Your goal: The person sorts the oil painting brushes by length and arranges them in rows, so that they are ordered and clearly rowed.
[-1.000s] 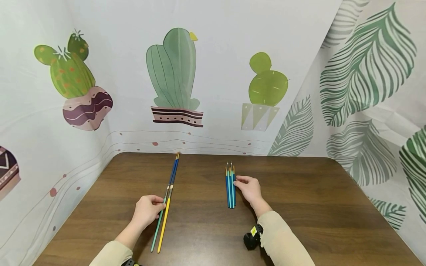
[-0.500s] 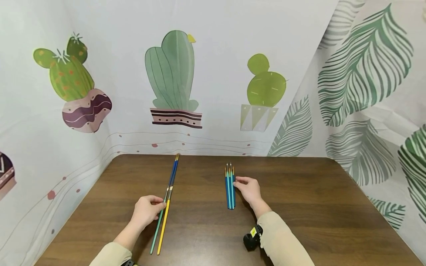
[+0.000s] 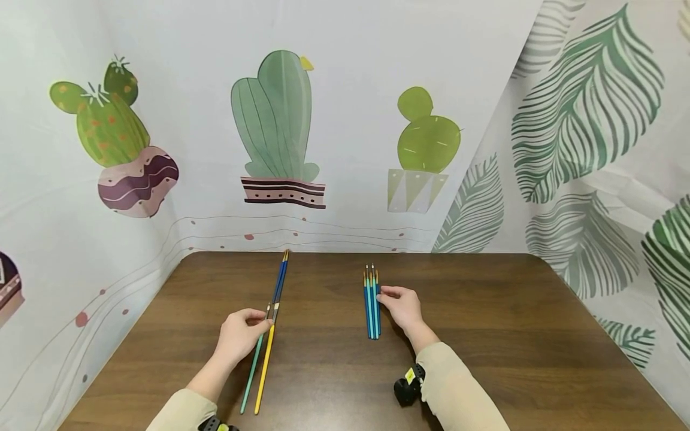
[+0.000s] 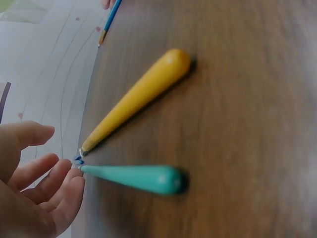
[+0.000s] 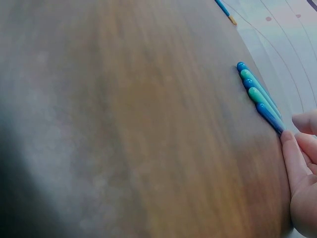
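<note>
The left hand [image 3: 241, 335] lies at 9 o'clock from the centre of the table [image 3: 485, 341], loosely parted and gripping nothing, by the green brush [image 3: 251, 377] and yellow brush [image 3: 263, 374]; the right hand [image 3: 404, 306] stands at 2 o'clock, unclosed, fingertips against the brush bundle [image 3: 373, 314] at 1 o'clock. Handles appear light, stiff, prone to rolling; mid-handle pinching is advised. Left-hand contact is unverifiable, its fingers hiding part of the green brush.

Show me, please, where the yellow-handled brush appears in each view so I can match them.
Head: the yellow-handled brush lies left of centre in the lower half, just right of the green-handled brush.
Left wrist: its handle slants left of centre, above the green one.
Right wrist: not in this picture.
Shared landmark: the brown table, its edge meeting the white sheet.
</note>
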Motion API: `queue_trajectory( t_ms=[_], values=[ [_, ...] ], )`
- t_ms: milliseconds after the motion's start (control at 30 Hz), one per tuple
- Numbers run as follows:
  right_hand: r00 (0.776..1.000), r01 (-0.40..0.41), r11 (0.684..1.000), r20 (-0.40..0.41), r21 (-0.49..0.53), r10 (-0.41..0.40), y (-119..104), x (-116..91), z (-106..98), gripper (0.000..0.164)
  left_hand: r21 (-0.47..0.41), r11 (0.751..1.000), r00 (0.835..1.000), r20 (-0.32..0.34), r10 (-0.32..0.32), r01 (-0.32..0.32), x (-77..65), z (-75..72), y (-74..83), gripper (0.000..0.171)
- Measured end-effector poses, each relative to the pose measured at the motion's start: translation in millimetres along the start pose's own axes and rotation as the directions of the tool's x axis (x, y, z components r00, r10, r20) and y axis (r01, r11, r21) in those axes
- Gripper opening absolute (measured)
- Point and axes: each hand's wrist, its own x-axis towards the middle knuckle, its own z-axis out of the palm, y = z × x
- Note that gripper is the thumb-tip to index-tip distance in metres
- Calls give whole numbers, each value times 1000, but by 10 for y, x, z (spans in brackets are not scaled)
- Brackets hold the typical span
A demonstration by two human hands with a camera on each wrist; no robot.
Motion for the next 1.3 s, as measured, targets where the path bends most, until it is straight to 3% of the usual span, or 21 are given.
queue_trajectory(
  t_ms=[300,800,1300],
  values=[
    [1000,8,1000,-7,-12,-8,-23,-8,-2,30,-25,1000,1000,-22,11,-11,53,71,84,25],
    [1000,3,1000,-6,-2,-3,-26,-26,-16,31,-85,996,999,16,43,-42,139,250,279,26],
    [1000,-15,1000,9,-1,15,-32,-18,-5,31,-150,987,996,55,63,-54,256,575,499,26]
  ],
)
